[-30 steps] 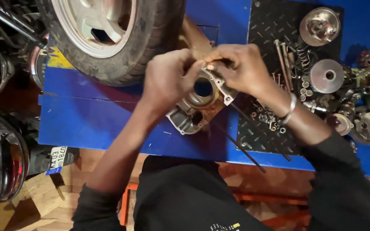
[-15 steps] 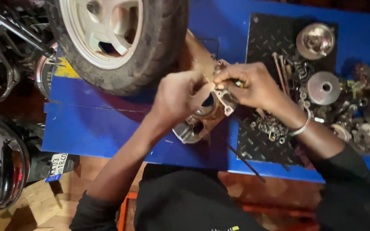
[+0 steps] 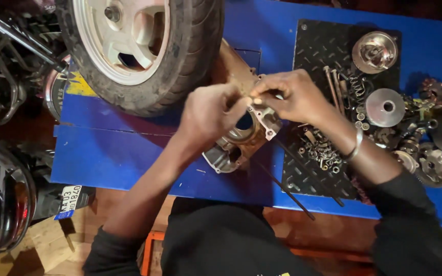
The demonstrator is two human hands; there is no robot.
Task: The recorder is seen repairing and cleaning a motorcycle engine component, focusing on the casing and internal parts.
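Both hands meet over a metal engine casing (image 3: 241, 140) on the blue tabletop (image 3: 118, 153).
Left hand (image 3: 208, 115) and right hand (image 3: 292, 94) fingers pinch a small part (image 3: 252, 98) together; loose bolts (image 3: 321, 151) lie on the black mat (image 3: 318, 46), right.

An engine casing (image 3: 241, 143) lies on the workbench (image 3: 118, 153), below both hands. A wheel (image 3: 139, 51) rests to its left, at the bench's far edge. To its right a mat (image 3: 318, 46) carries bolts (image 3: 323, 151), springs (image 3: 356, 87) and round metal parts (image 3: 384, 107).
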